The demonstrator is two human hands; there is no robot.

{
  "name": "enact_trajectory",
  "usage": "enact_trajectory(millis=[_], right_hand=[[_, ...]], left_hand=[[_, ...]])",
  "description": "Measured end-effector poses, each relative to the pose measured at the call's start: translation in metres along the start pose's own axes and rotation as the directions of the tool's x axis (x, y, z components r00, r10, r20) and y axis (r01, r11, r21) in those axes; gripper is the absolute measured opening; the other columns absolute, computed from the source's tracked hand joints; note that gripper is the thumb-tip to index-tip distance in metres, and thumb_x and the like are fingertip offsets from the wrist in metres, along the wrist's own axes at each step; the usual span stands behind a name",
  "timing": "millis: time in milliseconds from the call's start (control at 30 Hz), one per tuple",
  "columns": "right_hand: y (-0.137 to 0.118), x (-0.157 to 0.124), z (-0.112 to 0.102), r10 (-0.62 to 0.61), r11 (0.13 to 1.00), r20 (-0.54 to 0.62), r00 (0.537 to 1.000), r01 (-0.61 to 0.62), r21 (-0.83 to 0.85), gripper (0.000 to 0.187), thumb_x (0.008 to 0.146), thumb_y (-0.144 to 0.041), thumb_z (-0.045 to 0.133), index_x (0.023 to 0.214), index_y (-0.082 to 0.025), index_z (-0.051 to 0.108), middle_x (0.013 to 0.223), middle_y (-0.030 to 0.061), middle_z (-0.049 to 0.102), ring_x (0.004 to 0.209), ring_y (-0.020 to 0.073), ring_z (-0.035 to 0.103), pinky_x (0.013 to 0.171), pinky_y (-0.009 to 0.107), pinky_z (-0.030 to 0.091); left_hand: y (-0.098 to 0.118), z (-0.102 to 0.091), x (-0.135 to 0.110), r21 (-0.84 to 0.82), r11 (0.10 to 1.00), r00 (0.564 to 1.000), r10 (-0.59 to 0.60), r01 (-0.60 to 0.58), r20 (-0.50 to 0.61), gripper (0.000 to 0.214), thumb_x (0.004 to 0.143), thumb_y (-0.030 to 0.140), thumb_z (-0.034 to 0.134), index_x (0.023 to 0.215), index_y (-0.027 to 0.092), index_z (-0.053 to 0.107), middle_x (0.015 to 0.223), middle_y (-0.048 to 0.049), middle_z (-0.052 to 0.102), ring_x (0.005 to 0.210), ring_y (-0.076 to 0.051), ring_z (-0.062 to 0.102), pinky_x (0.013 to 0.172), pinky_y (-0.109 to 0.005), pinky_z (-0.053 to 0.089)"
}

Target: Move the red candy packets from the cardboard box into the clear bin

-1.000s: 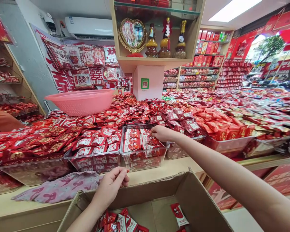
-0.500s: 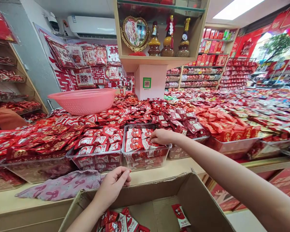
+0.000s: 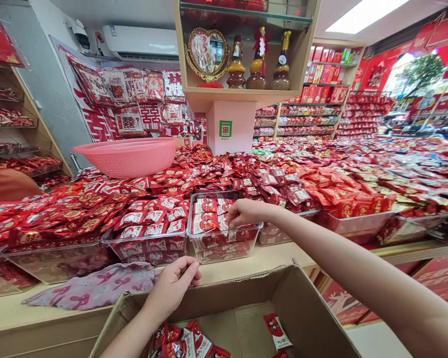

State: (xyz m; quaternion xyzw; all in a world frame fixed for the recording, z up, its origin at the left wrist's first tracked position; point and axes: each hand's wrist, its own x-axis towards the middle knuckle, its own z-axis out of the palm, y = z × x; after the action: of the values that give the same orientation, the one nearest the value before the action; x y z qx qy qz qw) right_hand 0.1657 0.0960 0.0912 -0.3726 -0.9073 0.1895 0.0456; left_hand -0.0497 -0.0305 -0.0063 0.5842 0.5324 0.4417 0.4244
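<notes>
My right hand (image 3: 244,213) reaches into a clear plastic bin (image 3: 224,252) with its fingers bent down and closed at the packets inside; what they pinch, if anything, is hidden. Red-and-white packets (image 3: 205,222) lie there in neat rows. Above the far edge of an open cardboard box (image 3: 231,291), my left hand (image 3: 179,278) is curled with thumb and fingers together; its contents cannot be made out. At the bottom of the box, several loose packets (image 3: 190,340) lie on the left and another packet (image 3: 277,332) on the right.
To the left stands another filled bin (image 3: 149,248), with a patterned cloth (image 3: 97,288) in front of it. A pink basket (image 3: 127,156) rests on heaped packets behind. More bins (image 3: 358,228) line the counter rightward. Part of another person (image 3: 11,185) shows at far left.
My right hand has shifted slightly left and down within the bin, its fingers lower against the packets. My left hand stays over the box edge. The view has moved slightly.
</notes>
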Motion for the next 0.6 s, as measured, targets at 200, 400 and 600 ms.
enact_trajectory(millis=[200, 400, 600], right_hand=[[-0.007, 0.009, 0.004, -0.035, 0.999, -0.003, 0.999, 0.035, -0.041, 0.019, 0.067, -0.026, 0.058, 0.079, -0.014, 0.066, 0.069, 0.0010, 0.063, 0.063, 0.0104, 0.051, 0.053, 0.018, 0.034], [-0.009, 0.011, -0.001, -0.039, 0.998, -0.019, 0.999, 0.038, -0.057, 0.023, 0.071, -0.031, 0.053, 0.079, -0.013, 0.066, 0.067, 0.0012, 0.062, 0.060, 0.0103, 0.050, 0.052, 0.019, 0.033], [0.003, 0.014, -0.004, -0.029, 0.998, -0.010, 1.000, 0.029, -0.061, 0.024, 0.068, -0.031, 0.058, 0.085, -0.016, 0.067, 0.081, 0.0024, 0.065, 0.070, 0.0130, 0.055, 0.060, 0.020, 0.037]], left_hand=[[0.002, 0.001, 0.000, -0.020, 1.000, 1.000, -0.016, 0.016, -0.003, 0.022, 0.070, 0.040, 0.056, 0.072, 0.018, 0.061, 0.061, 0.0004, 0.061, 0.059, -0.015, 0.056, 0.059, -0.024, 0.047], [-0.001, 0.000, 0.000, -0.017, 1.000, 1.000, 0.019, -0.019, 0.013, 0.019, 0.073, 0.036, 0.054, 0.073, 0.018, 0.061, 0.061, 0.0005, 0.061, 0.059, -0.014, 0.055, 0.058, -0.025, 0.046], [-0.002, -0.001, 0.001, -0.012, 1.000, 1.000, 0.010, -0.010, 0.008, 0.021, 0.072, 0.037, 0.054, 0.076, 0.018, 0.062, 0.062, 0.0002, 0.061, 0.060, -0.015, 0.056, 0.059, -0.026, 0.047]])
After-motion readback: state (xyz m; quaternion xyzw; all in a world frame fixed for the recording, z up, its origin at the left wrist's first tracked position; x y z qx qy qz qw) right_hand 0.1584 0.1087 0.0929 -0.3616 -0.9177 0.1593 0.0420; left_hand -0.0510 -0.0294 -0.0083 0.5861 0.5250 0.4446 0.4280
